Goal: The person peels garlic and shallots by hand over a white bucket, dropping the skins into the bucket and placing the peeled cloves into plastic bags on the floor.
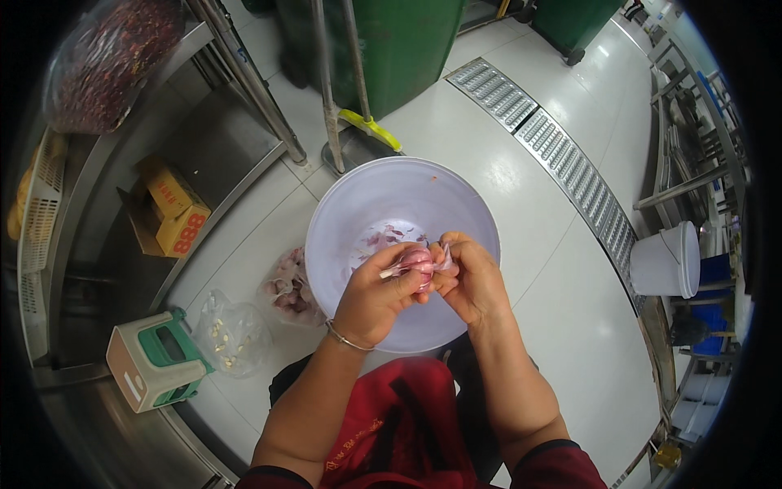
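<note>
My left hand (385, 281) grips a purple-skinned garlic bulb (418, 266), its pale stem pointing left. On the bulb's right side, my right hand (467, 272) pinches a loose strip of papery garlic skin (445, 257) between thumb and fingers. Both hands are above a large pale lavender plastic tub (348, 211). Bits of purple skin (391, 235) lie on the tub's bottom. Against the tub's left side rests a net bag of garlic bulbs (290, 290). Left of that, a clear plastic bag (235, 342) holds several peeled cloves (223, 338).
A beige and green step stool (160, 360) stands at left beside a steel shelf (226, 116) with an opened yellow carton (177, 211). Beyond the tub are a dustpan (360, 150) and green wheeled bin (403, 55). A metal drain grate (565, 153) and white bucket (663, 260) lie right.
</note>
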Tool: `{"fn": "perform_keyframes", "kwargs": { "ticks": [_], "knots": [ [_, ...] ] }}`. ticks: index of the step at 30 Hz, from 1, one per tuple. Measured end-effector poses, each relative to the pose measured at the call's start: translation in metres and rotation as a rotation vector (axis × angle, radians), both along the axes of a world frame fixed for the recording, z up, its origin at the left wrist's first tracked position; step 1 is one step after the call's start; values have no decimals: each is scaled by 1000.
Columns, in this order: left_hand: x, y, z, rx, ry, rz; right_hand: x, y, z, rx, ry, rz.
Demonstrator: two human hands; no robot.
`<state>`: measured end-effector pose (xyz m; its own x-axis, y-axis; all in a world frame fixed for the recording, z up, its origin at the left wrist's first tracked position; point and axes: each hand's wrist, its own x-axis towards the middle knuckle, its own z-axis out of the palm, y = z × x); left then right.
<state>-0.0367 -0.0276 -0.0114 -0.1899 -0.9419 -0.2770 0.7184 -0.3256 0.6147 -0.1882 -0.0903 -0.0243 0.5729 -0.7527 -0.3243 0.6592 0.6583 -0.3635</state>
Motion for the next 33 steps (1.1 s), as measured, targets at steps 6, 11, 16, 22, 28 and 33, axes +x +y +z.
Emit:
{"fn": "perform_keyframes", "kwargs": {
  "ticks": [6,11,16,22,28,33],
  "knots": [
    [8,-1,-8,44,144,54,-2,1,19,-200,345,59],
    [4,1,-2,-59,-32,142,-2,5,24,-593,1034,-91],
    [8,-4,9,49,243,194,-7,6,21,-700,1116,-69],
    [5,-3,3,4,105,201,2,13,17,-748,944,-9],
    [8,-1,-4,41,112,186,10,19,30,-792,973,104],
    [9,-1,-4,5,-37,93,4,16,20,-898,1007,117]
  ]
}}
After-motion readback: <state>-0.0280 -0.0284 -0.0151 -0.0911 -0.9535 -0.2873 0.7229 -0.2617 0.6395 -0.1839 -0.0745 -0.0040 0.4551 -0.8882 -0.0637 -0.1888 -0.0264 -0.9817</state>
